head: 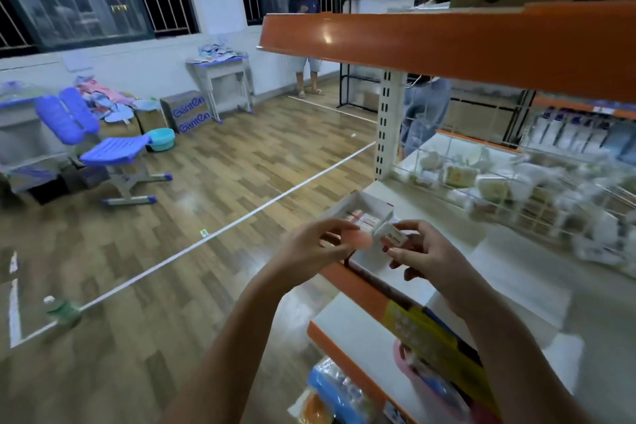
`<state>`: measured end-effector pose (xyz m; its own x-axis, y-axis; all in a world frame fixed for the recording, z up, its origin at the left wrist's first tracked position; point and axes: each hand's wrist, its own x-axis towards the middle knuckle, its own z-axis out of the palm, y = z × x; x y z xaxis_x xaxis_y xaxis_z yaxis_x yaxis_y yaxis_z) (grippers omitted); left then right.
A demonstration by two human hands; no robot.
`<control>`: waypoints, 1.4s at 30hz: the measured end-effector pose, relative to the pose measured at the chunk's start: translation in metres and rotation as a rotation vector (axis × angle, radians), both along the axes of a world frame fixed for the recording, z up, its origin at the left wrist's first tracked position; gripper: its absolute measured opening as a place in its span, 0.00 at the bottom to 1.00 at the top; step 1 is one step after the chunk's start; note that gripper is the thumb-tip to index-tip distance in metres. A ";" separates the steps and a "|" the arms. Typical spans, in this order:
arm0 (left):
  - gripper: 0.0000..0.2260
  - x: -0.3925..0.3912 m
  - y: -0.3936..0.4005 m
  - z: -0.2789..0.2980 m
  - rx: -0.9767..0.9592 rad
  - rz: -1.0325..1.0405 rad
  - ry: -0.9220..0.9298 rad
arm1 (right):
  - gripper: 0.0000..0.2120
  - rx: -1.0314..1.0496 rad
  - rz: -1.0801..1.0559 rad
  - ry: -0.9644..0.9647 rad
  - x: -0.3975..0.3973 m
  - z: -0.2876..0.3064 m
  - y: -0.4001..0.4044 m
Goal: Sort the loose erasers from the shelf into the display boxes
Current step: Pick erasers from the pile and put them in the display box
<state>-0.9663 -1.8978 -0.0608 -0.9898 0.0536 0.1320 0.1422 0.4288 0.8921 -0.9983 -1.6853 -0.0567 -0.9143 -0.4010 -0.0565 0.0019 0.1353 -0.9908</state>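
A white display box (370, 204) with a red stripe stands open at the left end of the white shelf (509, 272), with packed erasers (364, 220) inside. My right hand (425, 251) pinches a white eraser (390, 234) with a printed sleeve just in front of the box. My left hand (315, 246) holds a pink, blurred flap or lid (358, 240) at the box's near edge, fingers curled round it. Both hands meet over the shelf's orange front edge (351, 280).
An orange shelf board (447, 45) hangs overhead. A wire basket (537, 196) of wrapped goods runs along the right. Lower shelves hold a yellow packet (437, 344) and blue packs. Across the wooden floor stand a blue chair (110, 148), desks, boxes and a person (304, 7).
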 end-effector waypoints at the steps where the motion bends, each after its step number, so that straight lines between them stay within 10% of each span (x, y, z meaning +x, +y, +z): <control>1: 0.13 -0.010 -0.007 0.000 0.001 0.000 0.004 | 0.15 0.043 -0.019 0.020 -0.009 0.001 -0.006; 28: 0.14 -0.234 -0.076 -0.064 -0.073 -0.372 0.005 | 0.13 1.055 -0.593 0.392 -0.130 -0.049 -0.115; 42: 0.15 -0.240 -0.079 -0.082 -0.027 -0.445 -0.038 | 0.13 1.082 -0.649 0.377 -0.131 -0.064 -0.129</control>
<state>-1.2067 -1.9764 -0.1432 -0.8737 0.4783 0.0887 0.2856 0.3567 0.8895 -1.1295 -1.8139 -0.1212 -0.9525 0.2004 0.2295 0.1154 0.9345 -0.3368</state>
